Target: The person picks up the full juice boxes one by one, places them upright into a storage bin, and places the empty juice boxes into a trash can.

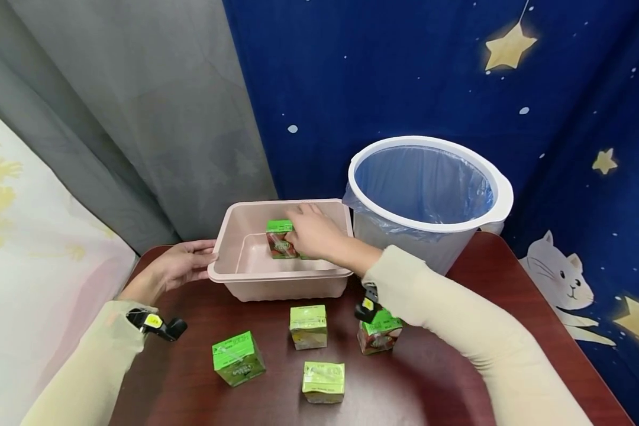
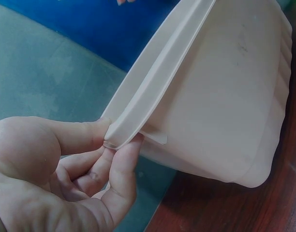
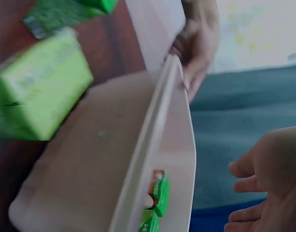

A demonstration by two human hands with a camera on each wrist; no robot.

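A pink plastic basin [image 1: 282, 284] stands at the back of the table. My left hand [image 1: 186, 263] pinches its left rim between thumb and fingers, as the left wrist view shows up close. Over the inside of the basin is my right hand [image 1: 316, 234]; in the right wrist view its fingers [image 3: 247, 215] are spread loosely with nothing between them. Beside its thumb in the head view sits a small red carton with a green top [image 1: 281, 239]. A second green-topped carton [image 3: 149, 222] lies next to it, mostly hidden behind the basin wall.
On the table before the basin stand a dark green carton [image 1: 239, 358], two yellow-green cartons [image 1: 309, 326] and a red carton [image 1: 380, 332], the last under my right forearm. A white bin [image 1: 428, 236] with a clear liner stands right of the basin. Curtains [image 1: 138, 118] hang behind.
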